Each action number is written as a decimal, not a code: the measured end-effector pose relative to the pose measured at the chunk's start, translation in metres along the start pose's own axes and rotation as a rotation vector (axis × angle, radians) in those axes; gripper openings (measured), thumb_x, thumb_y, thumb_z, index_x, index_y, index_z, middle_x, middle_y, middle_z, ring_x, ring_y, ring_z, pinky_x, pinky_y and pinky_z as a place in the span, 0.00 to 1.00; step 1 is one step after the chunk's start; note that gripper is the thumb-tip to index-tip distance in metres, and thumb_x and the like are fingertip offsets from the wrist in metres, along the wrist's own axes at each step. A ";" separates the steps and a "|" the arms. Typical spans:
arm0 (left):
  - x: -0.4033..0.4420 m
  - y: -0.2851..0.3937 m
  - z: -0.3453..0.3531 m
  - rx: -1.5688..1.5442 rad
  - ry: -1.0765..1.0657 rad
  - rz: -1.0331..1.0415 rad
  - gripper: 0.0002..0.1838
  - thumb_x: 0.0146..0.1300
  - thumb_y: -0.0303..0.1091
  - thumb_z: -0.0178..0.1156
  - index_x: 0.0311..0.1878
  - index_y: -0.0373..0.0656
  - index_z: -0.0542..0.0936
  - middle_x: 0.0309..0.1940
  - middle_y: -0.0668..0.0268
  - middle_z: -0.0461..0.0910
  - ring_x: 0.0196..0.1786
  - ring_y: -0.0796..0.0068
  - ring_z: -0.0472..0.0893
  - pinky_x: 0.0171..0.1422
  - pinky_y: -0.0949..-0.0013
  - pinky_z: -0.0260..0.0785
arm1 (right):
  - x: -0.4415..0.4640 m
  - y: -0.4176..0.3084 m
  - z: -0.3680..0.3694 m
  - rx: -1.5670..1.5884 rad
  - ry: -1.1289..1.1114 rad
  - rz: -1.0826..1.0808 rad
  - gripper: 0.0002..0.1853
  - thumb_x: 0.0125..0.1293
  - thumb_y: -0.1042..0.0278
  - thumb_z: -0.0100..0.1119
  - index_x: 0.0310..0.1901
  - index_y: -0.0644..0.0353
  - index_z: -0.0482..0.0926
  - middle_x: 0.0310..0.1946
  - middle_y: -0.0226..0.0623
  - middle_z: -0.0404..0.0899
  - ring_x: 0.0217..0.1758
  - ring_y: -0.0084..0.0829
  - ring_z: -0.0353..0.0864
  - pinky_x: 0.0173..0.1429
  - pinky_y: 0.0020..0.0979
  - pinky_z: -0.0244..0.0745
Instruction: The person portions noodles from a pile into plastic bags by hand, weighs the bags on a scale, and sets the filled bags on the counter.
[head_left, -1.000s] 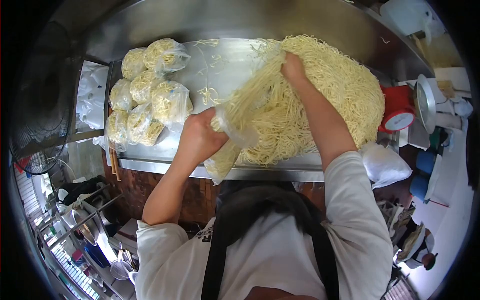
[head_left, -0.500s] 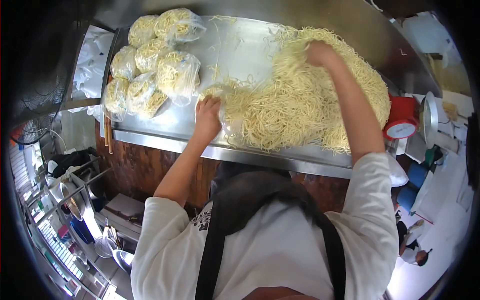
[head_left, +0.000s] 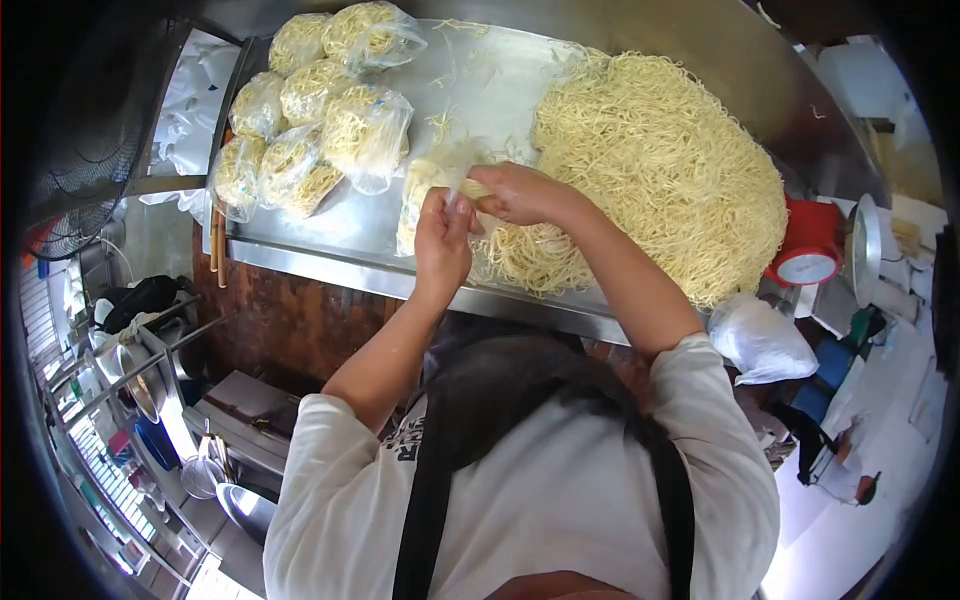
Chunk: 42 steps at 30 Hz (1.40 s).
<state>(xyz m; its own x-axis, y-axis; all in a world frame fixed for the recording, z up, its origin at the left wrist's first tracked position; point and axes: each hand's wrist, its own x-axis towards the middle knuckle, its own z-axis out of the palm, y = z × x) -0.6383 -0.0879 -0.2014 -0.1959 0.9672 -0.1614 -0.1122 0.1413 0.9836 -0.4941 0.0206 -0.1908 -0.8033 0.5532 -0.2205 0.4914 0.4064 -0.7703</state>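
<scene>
A clear plastic bag with noodles in it (head_left: 419, 195) lies on the metal tray (head_left: 330, 245) in front of me. My left hand (head_left: 444, 235) is closed on the bag's gathered mouth. Close beside it, my right hand (head_left: 510, 192) pinches the same mouth of the bag from the right. A large heap of loose yellow noodles (head_left: 670, 170) spreads over the tray's right half, partly behind my right forearm. Several filled bags of noodles (head_left: 364, 135) sit together on the tray's left side.
A red scale (head_left: 808, 243) with a round metal pan stands right of the heap. A bundle of white plastic bags (head_left: 762, 338) rests at the front right corner. Wooden sticks (head_left: 218, 240) lean at the left edge. At far right is another person (head_left: 845, 465).
My right hand has left the noodle heap and come left to the bag. My left hand has turned and now grips the bag's mouth, with the bag drawn together.
</scene>
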 end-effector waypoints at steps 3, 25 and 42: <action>-0.008 0.041 0.006 -0.117 -0.045 0.030 0.06 0.76 0.34 0.50 0.43 0.43 0.69 0.25 0.72 0.69 0.24 0.83 0.66 0.30 0.77 0.64 | 0.008 -0.036 -0.009 0.432 0.192 0.032 0.15 0.60 0.75 0.56 0.50 0.60 0.75 0.35 0.51 0.82 0.40 0.47 0.83 0.45 0.43 0.76; 0.023 0.041 -0.001 -0.199 0.218 0.027 0.11 0.76 0.39 0.49 0.39 0.44 0.66 0.16 0.73 0.63 0.16 0.83 0.59 0.18 0.75 0.53 | 0.027 -0.004 0.045 0.266 0.458 -0.175 0.22 0.58 0.80 0.56 0.57 0.61 0.74 0.50 0.48 0.78 0.56 0.52 0.75 0.59 0.43 0.71; 0.040 0.042 -0.019 -0.142 0.226 0.057 0.12 0.77 0.39 0.48 0.38 0.42 0.67 0.14 0.71 0.65 0.13 0.81 0.62 0.18 0.75 0.59 | 0.048 -0.028 0.041 0.229 0.401 -0.142 0.15 0.63 0.74 0.52 0.51 0.66 0.74 0.39 0.54 0.82 0.44 0.51 0.82 0.48 0.46 0.77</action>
<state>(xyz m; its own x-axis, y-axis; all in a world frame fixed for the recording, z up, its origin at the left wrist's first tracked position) -0.6696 -0.0478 -0.1682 -0.4161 0.8991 -0.1358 -0.2272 0.0418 0.9729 -0.5602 0.0055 -0.2044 -0.6421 0.7588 0.1092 0.2638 0.3525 -0.8979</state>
